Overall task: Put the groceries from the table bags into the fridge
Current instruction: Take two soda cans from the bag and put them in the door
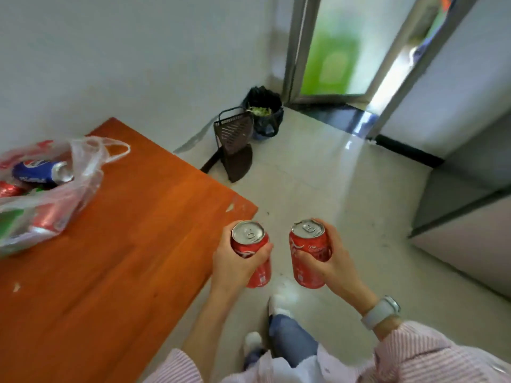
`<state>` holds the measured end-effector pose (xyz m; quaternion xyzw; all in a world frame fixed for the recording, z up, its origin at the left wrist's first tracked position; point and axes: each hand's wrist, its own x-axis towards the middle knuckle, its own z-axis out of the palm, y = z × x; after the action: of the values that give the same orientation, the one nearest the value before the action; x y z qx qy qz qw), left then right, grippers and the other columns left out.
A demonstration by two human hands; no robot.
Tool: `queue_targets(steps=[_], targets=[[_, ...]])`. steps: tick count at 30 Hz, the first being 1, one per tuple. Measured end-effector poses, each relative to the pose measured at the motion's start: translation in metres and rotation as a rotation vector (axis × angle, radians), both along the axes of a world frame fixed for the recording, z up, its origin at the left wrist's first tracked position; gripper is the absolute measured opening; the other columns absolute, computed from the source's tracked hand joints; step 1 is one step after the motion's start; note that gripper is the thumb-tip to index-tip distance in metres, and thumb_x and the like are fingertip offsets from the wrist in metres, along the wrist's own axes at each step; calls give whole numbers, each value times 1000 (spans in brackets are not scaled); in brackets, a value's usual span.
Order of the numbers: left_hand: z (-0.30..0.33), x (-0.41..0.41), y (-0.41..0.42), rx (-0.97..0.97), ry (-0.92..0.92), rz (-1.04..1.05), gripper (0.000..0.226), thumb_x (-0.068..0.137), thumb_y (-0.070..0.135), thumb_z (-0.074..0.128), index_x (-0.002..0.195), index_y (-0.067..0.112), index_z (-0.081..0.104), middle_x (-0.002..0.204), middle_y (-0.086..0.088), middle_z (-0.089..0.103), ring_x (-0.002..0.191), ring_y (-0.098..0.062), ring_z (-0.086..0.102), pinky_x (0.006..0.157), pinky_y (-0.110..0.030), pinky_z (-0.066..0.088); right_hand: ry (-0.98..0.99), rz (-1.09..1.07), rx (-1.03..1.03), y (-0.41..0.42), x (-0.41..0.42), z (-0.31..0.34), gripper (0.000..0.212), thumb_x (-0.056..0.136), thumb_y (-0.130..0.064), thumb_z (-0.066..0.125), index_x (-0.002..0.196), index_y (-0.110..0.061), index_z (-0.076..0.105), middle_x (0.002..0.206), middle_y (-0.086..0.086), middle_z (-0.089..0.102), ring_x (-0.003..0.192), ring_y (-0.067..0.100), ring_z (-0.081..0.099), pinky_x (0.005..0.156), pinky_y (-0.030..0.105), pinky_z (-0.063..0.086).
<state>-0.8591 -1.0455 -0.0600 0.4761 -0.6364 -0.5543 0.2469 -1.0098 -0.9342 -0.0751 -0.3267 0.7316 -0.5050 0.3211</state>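
Hands were full: left hand (235,262) and right hand (329,261) each gripped 1 Coke can (250,246); best free 1 for the fridge (467,230) door.

Left can: red aluminium cola can (253,255), upright, unopened, held above floor.
Right can: matching red cola can (308,254), tilted slightly.
Bag: clear plastic bag (55,189) on orange wooden table (124,272) (blue can (41,172) inside, lying sideways).
Fridge: grey fridge (470,230), closed.

Two red cans (250,244) (309,252), orange-brown table (110,258), blue can (38,171), pink-striped sleeves (431,355)
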Motion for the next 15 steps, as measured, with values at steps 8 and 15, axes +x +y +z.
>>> queue_targets(steps=[8,15], targets=[[26,-189,140,-94,65,-557,50,65,18,81,104,28,51,91,22,57,77,16,56,73,-8,47,46,-559,-35,204,-110,26,65,55,-47,69,115,-38,46,123,3,52,109,5,54,96,25,44],[45,-383,336,-99,157,-936,53,65,23,81,111,20,55,98,11,64,87,-1,61,73,-7,47,123,-964,-16,406,-223,55,60,61,-38,74,114,-40,46,119,2,54,106,7,56,95,29,47]])
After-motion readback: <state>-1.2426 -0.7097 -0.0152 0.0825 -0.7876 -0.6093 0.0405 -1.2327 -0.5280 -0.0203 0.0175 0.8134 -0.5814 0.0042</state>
